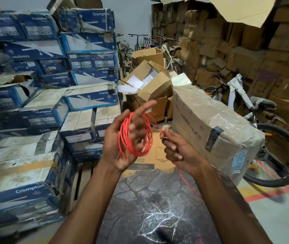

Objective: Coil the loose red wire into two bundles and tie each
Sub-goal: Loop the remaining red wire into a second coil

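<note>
While your left hand (117, 147) holds the coiled red wire (123, 138) at frame centre, fingers curled through its loops, your right hand (180, 152) beside it pinches the trailing strand running lower right.

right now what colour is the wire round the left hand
The thin wire coil is red; head view.
</note>
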The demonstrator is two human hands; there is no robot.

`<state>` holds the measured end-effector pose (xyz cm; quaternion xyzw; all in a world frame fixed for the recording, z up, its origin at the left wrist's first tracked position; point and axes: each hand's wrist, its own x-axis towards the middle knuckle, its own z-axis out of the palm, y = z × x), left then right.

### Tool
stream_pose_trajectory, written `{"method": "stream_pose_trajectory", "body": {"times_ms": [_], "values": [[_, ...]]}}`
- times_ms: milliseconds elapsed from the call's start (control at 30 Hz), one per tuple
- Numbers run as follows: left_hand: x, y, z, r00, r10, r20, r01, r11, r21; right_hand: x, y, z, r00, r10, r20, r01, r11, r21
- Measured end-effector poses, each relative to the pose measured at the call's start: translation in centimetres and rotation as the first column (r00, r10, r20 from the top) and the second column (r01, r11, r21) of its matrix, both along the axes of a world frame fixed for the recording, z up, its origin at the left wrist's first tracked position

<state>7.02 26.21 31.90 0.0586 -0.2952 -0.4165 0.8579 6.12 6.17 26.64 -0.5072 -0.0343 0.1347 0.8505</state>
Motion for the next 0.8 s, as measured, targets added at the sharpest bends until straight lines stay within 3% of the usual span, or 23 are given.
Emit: {"method": "stream_pose_trajectory", "body": {"times_ms": [100,200,300,400,467,533,633,700,800], "values": [[1.9,-0.3,0.5,0.974,0.177,-0.143,-0.175,0.984,0.025,-1.0,0.2,-1.3,0.993,0.115,0.026,-0.112,0.989,-0.101],[2.8,-0.8,0.7,0.866,0.46,-0.194,-0.42,0.882,0.214,-2.5,0.6,-1.6,0.971,0.219,0.096,-0.164,0.902,-0.399],[2.9,-1.7,0.7,0.745,0.662,-0.079,-0.593,0.713,0.374,-4.2,0.6,-0.9,0.951,0.25,0.18,-0.087,0.779,-0.621],[3.3,-1.9,0.1,0.623,0.743,0.247,-0.734,0.444,0.514,-5.6,0.2,0.1,0.907,0.315,0.278,-0.024,0.698,-0.716],[3.5,-1.9,-0.7,0.53,0.617,0.581,-0.821,0.204,0.533,-6.1,-0.3,1.0,0.878,0.37,0.304,0.01,0.621,-0.784],[3.3,-1.9,-2.0,0.421,0.316,0.85,-0.9,0.029,0.435,-6.3,-0.7,2.2,0.852,0.393,0.345,0.104,0.518,-0.849],[2.0,-2.2,-3.2,0.303,-0.078,0.95,-0.95,-0.104,0.294,-5.7,-1.7,4.0,0.83,0.322,0.455,0.302,0.425,-0.853],[0.9,-2.3,-3.3,0.321,-0.185,0.929,-0.945,-0.129,0.301,-4.9,-2.3,4.9,0.807,0.272,0.525,0.388,0.428,-0.817],[-0.4,-2.2,-3.3,0.439,-0.161,0.884,-0.895,0.008,0.446,-3.5,-3.5,5.5,0.759,0.222,0.612,0.484,0.436,-0.759]]}}
